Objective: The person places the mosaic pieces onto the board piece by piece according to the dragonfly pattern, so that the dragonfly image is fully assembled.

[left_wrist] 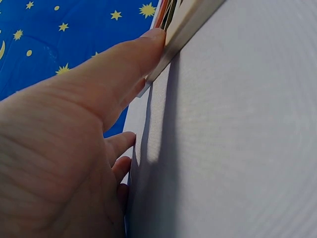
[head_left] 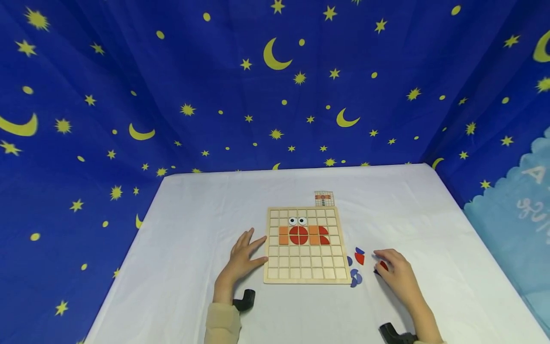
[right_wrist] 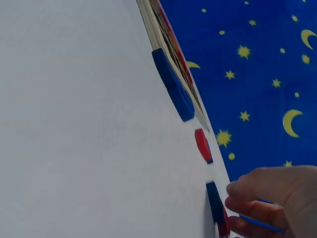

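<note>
A square wooden grid board (head_left: 307,263) lies on the white table, holding orange squares (head_left: 283,235), red quarter-round pieces (head_left: 298,235) and two round eye pieces (head_left: 298,220). Spread fingers of my left hand (head_left: 242,258) touch the board's left edge, thumb against its side in the left wrist view. To the right of the board, my right hand (head_left: 397,273) hovers with loosely bent fingers over a red piece (head_left: 384,265) and a dark blue piece (right_wrist: 214,202). A small gap shows between the thumb and the blue piece in the right wrist view.
Several blue pieces (head_left: 354,277) and a red quarter piece (head_left: 359,258) lie by the board's right edge. A small pattern card (head_left: 324,198) sits behind the board. Blue star-and-moon cloth (head_left: 275,95) hangs behind the table (head_left: 197,210).
</note>
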The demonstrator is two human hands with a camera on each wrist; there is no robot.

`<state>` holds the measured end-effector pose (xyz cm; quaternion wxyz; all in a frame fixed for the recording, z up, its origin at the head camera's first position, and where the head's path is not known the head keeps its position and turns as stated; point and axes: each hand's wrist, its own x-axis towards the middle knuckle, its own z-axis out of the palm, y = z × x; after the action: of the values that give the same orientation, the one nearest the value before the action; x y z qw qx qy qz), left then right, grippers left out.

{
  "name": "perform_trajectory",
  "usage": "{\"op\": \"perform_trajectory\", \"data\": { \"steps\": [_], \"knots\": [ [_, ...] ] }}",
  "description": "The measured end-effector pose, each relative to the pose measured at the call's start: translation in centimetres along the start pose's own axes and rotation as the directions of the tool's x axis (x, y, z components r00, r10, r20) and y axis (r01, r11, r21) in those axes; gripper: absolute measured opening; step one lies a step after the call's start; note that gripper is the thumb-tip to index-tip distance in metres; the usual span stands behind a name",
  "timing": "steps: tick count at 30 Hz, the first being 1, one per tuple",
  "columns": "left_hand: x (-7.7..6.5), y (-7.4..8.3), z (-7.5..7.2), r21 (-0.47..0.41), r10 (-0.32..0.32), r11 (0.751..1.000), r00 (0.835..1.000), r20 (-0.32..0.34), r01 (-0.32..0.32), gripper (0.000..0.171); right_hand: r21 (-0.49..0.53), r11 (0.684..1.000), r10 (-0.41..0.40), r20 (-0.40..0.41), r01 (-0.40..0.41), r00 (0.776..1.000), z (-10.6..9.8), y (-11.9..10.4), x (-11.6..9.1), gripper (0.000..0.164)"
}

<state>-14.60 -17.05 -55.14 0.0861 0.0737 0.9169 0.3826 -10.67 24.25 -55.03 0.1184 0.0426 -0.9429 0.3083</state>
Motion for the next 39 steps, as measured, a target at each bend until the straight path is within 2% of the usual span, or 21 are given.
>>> {"op": "perform_trajectory", "data": {
  "steps": [6,9,14,21,25,29,35,39],
  "knots": [
    [-0.1,0.1,-0.1,-0.005,-0.01,1.0,1.0,0.005,0.01,0.06,0.01,1.0,0.003,-0.092,-0.003,0.996,-0.5,1.0,-1.4,0.036],
    [-0.1,0.2,-0.1,-0.003,-0.009,1.0,1.0,0.008,0.009,0.06,0.008,1.0,0.024,-0.105,-0.024,0.994,-0.6,1.1,-1.8,0.037],
    [-0.1,0.2,-0.2,-0.013,0.0,1.0,1.0,0.011,0.001,0.06,0.01,0.999,0.053,-0.098,-0.053,0.994,-0.5,1.0,-1.6,0.033],
    [-0.1,0.3,-0.3,-0.014,0.009,1.0,1.0,0.014,-0.009,0.059,0.023,0.997,0.07,-0.189,-0.067,0.979,-0.1,1.0,-1.5,0.031],
    [0.0,0.3,-0.2,-0.006,0.002,1.0,1.0,0.017,-0.002,0.059,0.023,0.996,0.094,-0.152,-0.091,0.984,0.2,0.8,-1.5,0.037],
    [0.0,0.1,-0.1,-0.006,0.001,1.0,1.0,0.014,-0.001,0.059,0.054,0.995,0.093,-0.111,-0.088,0.989,0.6,0.6,-1.4,0.034],
    [0.1,-0.1,0.0,-0.008,0.006,1.0,1.0,0.011,-0.006,0.06,0.059,0.997,0.065,-0.108,-0.059,0.992,1.0,0.2,-1.2,0.034],
    [0.2,-0.1,0.0,0.001,0.009,1.0,1.0,0.014,-0.009,0.06,0.063,0.996,0.077,-0.105,-0.07,0.992,0.9,0.1,-1.0,0.037]
  ]
}}
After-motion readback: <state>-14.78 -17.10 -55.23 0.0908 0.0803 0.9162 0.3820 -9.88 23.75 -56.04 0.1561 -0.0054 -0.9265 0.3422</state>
